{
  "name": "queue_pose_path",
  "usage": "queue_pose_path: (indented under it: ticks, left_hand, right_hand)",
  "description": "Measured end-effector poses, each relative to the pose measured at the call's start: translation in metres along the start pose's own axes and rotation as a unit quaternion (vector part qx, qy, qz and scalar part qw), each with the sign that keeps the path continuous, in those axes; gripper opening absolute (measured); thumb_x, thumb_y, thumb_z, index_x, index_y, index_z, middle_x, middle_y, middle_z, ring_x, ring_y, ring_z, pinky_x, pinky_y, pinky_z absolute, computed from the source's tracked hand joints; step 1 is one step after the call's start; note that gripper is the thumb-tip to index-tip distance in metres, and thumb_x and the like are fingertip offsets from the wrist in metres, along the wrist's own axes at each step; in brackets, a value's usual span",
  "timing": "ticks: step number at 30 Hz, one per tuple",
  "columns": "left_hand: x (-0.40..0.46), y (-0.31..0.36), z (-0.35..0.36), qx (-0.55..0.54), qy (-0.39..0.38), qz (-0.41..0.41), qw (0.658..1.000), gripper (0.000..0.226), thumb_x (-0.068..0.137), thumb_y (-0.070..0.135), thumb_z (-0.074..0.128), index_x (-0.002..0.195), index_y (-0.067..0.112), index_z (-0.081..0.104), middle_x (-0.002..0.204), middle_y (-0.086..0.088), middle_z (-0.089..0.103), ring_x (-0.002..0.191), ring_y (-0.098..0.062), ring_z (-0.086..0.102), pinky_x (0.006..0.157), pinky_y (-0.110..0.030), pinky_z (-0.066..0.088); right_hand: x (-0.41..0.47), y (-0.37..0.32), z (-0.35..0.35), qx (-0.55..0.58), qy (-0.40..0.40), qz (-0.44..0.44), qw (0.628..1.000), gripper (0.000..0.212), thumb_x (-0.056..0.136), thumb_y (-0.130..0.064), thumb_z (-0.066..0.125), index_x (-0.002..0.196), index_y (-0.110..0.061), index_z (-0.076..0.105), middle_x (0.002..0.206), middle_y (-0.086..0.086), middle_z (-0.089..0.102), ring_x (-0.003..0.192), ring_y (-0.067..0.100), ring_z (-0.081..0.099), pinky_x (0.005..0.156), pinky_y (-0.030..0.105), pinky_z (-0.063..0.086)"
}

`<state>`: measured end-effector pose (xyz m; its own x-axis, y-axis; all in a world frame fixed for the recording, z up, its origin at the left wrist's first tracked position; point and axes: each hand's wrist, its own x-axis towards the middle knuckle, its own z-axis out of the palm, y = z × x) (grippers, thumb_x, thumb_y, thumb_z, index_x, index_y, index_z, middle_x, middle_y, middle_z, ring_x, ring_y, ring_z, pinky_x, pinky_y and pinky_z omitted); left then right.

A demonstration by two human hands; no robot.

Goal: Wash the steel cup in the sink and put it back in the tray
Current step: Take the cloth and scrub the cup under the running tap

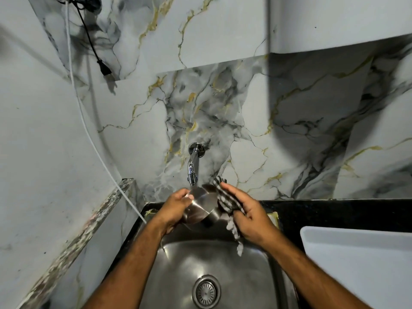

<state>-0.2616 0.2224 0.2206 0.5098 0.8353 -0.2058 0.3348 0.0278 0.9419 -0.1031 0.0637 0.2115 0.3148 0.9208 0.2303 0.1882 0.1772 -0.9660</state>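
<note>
Over the steel sink [252, 275] and just below the tap [193, 168], I hold the steel cup [201, 205], tilted on its side. My left hand [176, 207] grips the cup on its left side. Pressed against the cup's right side is a black-and-white checked cloth [227, 202], held in my right hand [247, 214]. One end of the cloth hangs down toward the basin. The white tray [356, 264] stands on the counter at the right of the sink. I cannot tell whether water runs from the tap.
The drain strainer [206, 292] lies in the basin's middle. A black counter [334, 211] runs behind and right of the sink. A marble wall rises behind. A white cord [93, 143] and a black plug [104, 69] hang at the left wall.
</note>
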Motion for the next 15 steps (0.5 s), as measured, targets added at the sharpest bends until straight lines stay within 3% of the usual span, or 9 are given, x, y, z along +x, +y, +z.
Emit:
queue_pose_path:
  ticks: [3, 4, 5, 6, 8, 10, 12, 13, 15]
  left_hand:
    - [0.000, -0.002, 0.009, 0.001, 0.041, -0.028, 0.999, 0.013, 0.101, 0.012, 0.045, 0.094, 0.012, 0.055, 0.085, -0.013, 0.061, 0.067, -0.022, 0.061, 0.047, -0.031, 0.051]
    - [0.000, -0.002, 0.012, 0.007, 0.035, -0.038, 0.999, 0.008, 0.099, 0.009, 0.045, 0.094, 0.011, 0.052, 0.084, -0.013, 0.060, 0.064, -0.023, 0.062, 0.046, -0.033, 0.053]
    - [-0.003, 0.000, 0.015, 0.000, 0.031, -0.045, 0.998, 0.005, 0.095, 0.007, 0.048, 0.094, 0.010, 0.051, 0.083, -0.012, 0.060, 0.062, -0.022, 0.064, 0.047, -0.035, 0.055]
    - [-0.007, 0.003, 0.015, -0.013, 0.026, -0.048, 0.998, 0.004, 0.091, 0.005, 0.050, 0.092, 0.009, 0.052, 0.080, -0.012, 0.060, 0.060, -0.021, 0.064, 0.049, -0.036, 0.056]
    - [-0.010, 0.012, 0.014, -0.020, 0.023, -0.038, 0.999, 0.004, 0.084, 0.007, 0.058, 0.088, 0.005, 0.059, 0.072, -0.011, 0.061, 0.055, -0.020, 0.063, 0.052, -0.034, 0.054]
    - [-0.011, 0.018, 0.013, -0.008, -0.003, -0.049, 0.999, 0.010, 0.081, 0.011, 0.066, 0.086, 0.002, 0.066, 0.073, -0.012, 0.068, 0.065, -0.029, 0.066, 0.066, -0.041, 0.056]
    - [-0.016, 0.025, 0.013, -0.001, -0.038, -0.069, 0.997, 0.013, 0.088, 0.015, 0.065, 0.097, 0.007, 0.069, 0.088, -0.014, 0.073, 0.082, -0.038, 0.071, 0.080, -0.051, 0.057]
    - [-0.016, 0.026, 0.014, 0.010, -0.040, -0.072, 0.997, 0.015, 0.091, 0.018, 0.062, 0.100, 0.010, 0.071, 0.092, -0.014, 0.073, 0.086, -0.040, 0.071, 0.078, -0.049, 0.058]
    - [-0.015, 0.024, 0.017, 0.014, -0.006, -0.070, 0.997, 0.020, 0.095, 0.018, 0.052, 0.097, 0.009, 0.070, 0.083, -0.014, 0.067, 0.073, -0.035, 0.068, 0.049, -0.026, 0.050]
  right_hand:
    - [-0.001, 0.005, 0.006, -0.034, 0.005, -0.014, 0.999, 0.088, 0.083, 0.021, 0.038, 0.135, -0.050, 0.044, 0.153, -0.015, 0.036, 0.140, -0.004, 0.030, 0.110, 0.011, 0.027]
    - [0.003, 0.006, 0.003, -0.023, 0.023, 0.002, 0.999, 0.088, 0.084, 0.021, 0.038, 0.135, -0.051, 0.044, 0.153, -0.015, 0.035, 0.140, -0.002, 0.031, 0.111, 0.015, 0.029]
    - [0.006, 0.007, -0.001, -0.003, 0.037, 0.022, 0.999, 0.086, 0.086, 0.019, 0.039, 0.134, -0.052, 0.045, 0.150, -0.015, 0.040, 0.135, 0.004, 0.041, 0.109, 0.022, 0.039]
    - [0.009, 0.008, -0.005, 0.018, 0.046, 0.042, 0.998, 0.084, 0.088, 0.019, 0.039, 0.131, -0.053, 0.047, 0.142, -0.017, 0.047, 0.122, 0.007, 0.054, 0.097, 0.025, 0.052]
    - [0.010, 0.006, -0.014, 0.048, 0.045, 0.065, 0.996, 0.079, 0.089, 0.021, 0.038, 0.130, -0.046, 0.050, 0.124, -0.019, 0.054, 0.098, 0.004, 0.065, 0.073, 0.018, 0.056]
    - [0.009, 0.004, -0.014, 0.058, 0.024, 0.063, 0.996, 0.077, 0.087, 0.024, 0.037, 0.133, -0.036, 0.050, 0.120, -0.018, 0.058, 0.100, -0.004, 0.065, 0.075, 0.014, 0.053]
    - [0.011, 0.004, -0.011, 0.073, 0.015, 0.064, 0.995, 0.074, 0.087, 0.025, 0.039, 0.133, -0.033, 0.051, 0.122, -0.014, 0.060, 0.099, -0.008, 0.064, 0.077, 0.014, 0.053]
    - [0.013, 0.004, -0.010, 0.083, 0.016, 0.062, 0.995, 0.075, 0.087, 0.024, 0.039, 0.133, -0.034, 0.051, 0.125, -0.011, 0.060, 0.095, -0.006, 0.066, 0.073, 0.014, 0.054]
    - [0.013, 0.008, -0.006, 0.095, 0.035, 0.072, 0.992, 0.078, 0.089, 0.021, 0.039, 0.133, -0.043, 0.050, 0.133, -0.004, 0.058, 0.087, 0.003, 0.069, 0.068, 0.018, 0.057]
